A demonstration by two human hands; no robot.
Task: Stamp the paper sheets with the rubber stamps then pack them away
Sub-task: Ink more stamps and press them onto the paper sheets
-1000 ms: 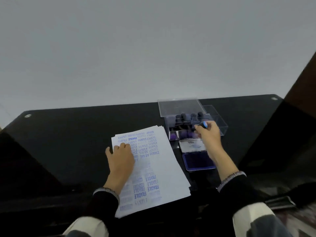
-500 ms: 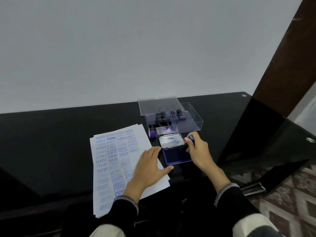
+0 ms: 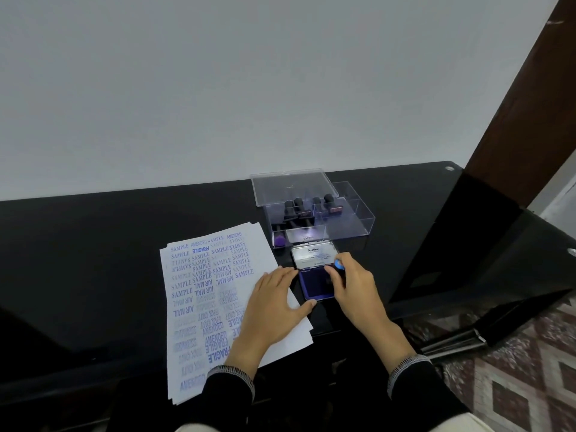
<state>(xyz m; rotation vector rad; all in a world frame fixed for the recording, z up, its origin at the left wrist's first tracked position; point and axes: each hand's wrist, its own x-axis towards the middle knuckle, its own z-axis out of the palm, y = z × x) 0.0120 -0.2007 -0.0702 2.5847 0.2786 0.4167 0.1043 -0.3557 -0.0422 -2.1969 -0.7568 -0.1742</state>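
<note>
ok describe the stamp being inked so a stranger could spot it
On the black glass table, right of the stamped white paper sheets, lies an open blue ink pad. The black rubber stamp pressed on it, gripped by the right hand, alone has a blue-capped handle.

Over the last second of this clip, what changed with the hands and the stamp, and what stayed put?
The right hand carried the blue-topped stamp from the clear box toward the person and down onto the open ink pad, keeping its grip. The left hand slid rightward across the paper sheets, thumb now near the pad's front edge. Box, pad and remaining stamps look unmoved.
</note>
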